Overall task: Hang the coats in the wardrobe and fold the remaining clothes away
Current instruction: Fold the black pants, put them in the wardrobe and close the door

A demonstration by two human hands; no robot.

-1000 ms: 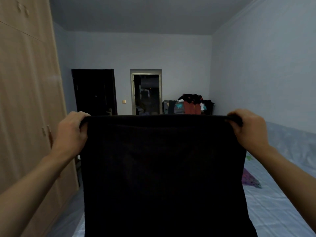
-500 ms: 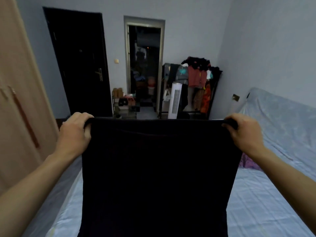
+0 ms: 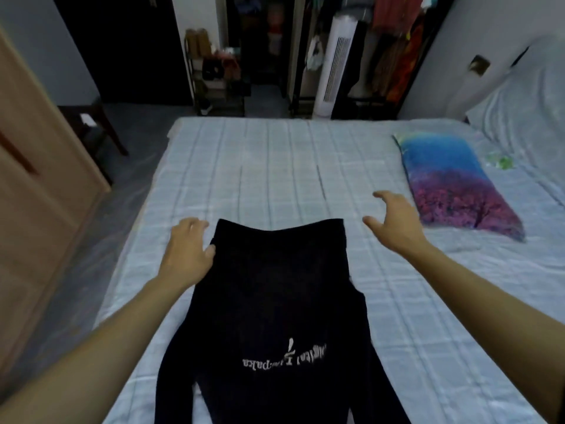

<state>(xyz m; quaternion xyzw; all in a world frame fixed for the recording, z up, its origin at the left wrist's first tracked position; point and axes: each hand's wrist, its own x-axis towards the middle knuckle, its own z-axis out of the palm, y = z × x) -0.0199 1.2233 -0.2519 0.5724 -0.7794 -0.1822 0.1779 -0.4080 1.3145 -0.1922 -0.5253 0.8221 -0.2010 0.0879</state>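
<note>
Half a second ago both hands held the black garment (image 3: 275, 301) up; now it lies flat on the bed (image 3: 275, 166). Left hand (image 3: 186, 252) rests at its top corner, fingers loosely spread. Right hand (image 3: 394, 221) hovers beside it, fingers spread, holding nothing. Near the right hand lies a colourful pillow (image 3: 452, 185). Beyond the bed stands a white tower fan (image 3: 336, 65).

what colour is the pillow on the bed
The pillow is blue at its far end, fading to purple-pink with a tree print nearer; seen in the head view.
</note>
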